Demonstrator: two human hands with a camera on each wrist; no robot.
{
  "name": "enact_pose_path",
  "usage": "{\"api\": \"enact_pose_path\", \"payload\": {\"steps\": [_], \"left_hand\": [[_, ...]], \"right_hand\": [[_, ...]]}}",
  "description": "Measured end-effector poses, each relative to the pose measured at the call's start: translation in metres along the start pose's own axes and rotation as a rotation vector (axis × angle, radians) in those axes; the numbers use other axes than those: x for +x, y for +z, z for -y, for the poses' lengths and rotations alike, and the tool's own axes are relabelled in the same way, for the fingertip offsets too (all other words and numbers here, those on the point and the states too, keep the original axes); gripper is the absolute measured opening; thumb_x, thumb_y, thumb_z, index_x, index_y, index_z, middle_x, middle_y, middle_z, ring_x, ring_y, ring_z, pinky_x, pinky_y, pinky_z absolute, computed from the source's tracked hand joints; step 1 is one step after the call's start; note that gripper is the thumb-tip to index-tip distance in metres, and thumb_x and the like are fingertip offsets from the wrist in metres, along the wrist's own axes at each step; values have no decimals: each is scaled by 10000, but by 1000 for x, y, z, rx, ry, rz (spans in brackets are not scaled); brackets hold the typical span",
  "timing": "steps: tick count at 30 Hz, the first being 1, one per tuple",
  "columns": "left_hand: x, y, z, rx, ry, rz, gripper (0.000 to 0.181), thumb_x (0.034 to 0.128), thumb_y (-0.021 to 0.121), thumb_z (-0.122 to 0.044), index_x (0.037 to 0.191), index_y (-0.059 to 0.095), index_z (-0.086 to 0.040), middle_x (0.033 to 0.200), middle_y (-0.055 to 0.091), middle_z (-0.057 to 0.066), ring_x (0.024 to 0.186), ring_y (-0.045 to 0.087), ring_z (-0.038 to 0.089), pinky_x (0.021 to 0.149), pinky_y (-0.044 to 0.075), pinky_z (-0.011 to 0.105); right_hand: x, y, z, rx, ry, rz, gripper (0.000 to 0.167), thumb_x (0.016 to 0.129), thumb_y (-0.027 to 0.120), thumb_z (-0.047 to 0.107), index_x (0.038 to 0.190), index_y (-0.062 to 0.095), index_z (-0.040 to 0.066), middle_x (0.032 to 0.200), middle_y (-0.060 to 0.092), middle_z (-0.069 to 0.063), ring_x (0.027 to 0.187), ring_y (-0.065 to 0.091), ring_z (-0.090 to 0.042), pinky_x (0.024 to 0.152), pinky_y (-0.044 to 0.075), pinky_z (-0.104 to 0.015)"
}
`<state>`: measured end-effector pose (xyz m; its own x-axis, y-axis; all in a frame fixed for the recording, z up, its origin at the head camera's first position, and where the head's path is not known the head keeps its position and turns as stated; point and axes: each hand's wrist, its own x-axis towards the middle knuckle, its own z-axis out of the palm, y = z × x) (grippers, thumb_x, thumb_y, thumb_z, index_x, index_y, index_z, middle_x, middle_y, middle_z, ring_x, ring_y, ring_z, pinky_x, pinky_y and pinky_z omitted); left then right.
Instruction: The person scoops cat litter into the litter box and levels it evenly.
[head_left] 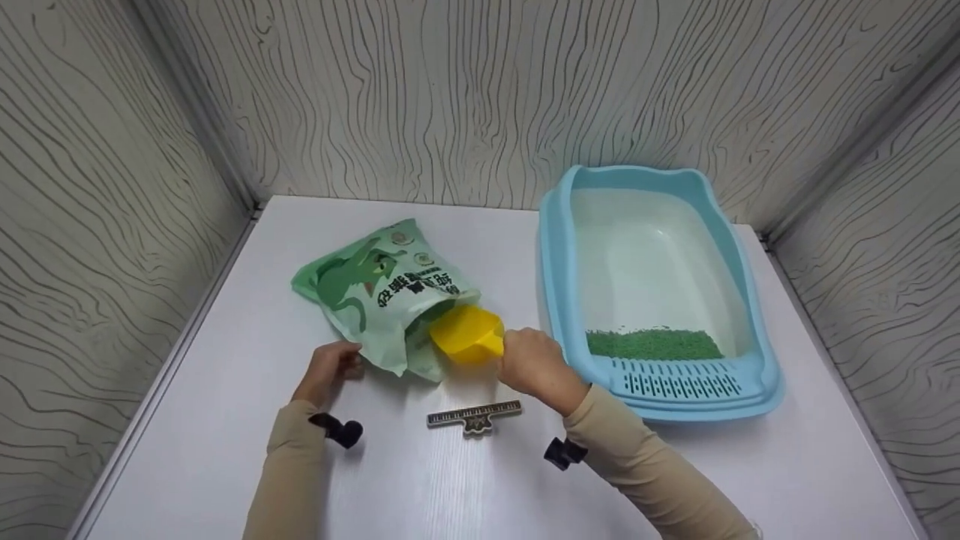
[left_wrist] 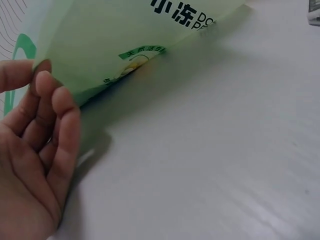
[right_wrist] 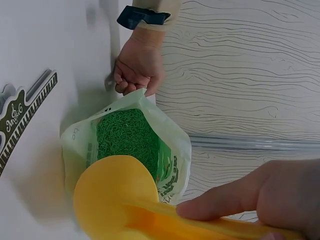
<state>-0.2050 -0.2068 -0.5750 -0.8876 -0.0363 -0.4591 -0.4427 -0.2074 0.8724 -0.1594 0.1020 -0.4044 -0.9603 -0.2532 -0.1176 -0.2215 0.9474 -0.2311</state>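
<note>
A clip (head_left: pixel 476 416) lies nearest on the table (head_left: pixel 420 495), clear of the straight way from bag (head_left: pixel 382 319) to tray (head_left: pixel 551 281). Beyond it, the left hand (head_left: pixel 330 371) pinches the bag's edge, while the right hand (head_left: pixel 541 369) grips the scoop (head_left: pixel 466 334) by its handle, bowl at the bag's open mouth; I can't tell whether it's loaded. Some green pellets (head_left: pixel 652 344) already cover the tray's near end; its farther floor is bare, and plenty more pellets sit in the bag. The tray's raised side stands between scoop and tray floor. Patterned walls (head_left: pixel 450 97) close things in behind.
</note>
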Motion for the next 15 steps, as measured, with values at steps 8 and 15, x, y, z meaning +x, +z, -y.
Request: {"api": "enact_pose_path", "payload": {"steps": [8,15], "left_hand": [[1,-2,0,36,23,6,212,895,573,-101,683,589,-98,626,556,-20,598,511,120,597,436,245],[1,-2,-2,81,21,20,221,911,544,-94,694,583,-88,630,549,-18,604,493,129,604,427,259]], "right_hand": [[18,3,6,34,25,13,83,793,644,80,796,588,19,723,615,-127,633,557,-239,546,426,-347],[26,4,6,63,24,17,106,800,653,103,800,585,21,734,618,-125,627,506,-210,558,425,-348]]}}
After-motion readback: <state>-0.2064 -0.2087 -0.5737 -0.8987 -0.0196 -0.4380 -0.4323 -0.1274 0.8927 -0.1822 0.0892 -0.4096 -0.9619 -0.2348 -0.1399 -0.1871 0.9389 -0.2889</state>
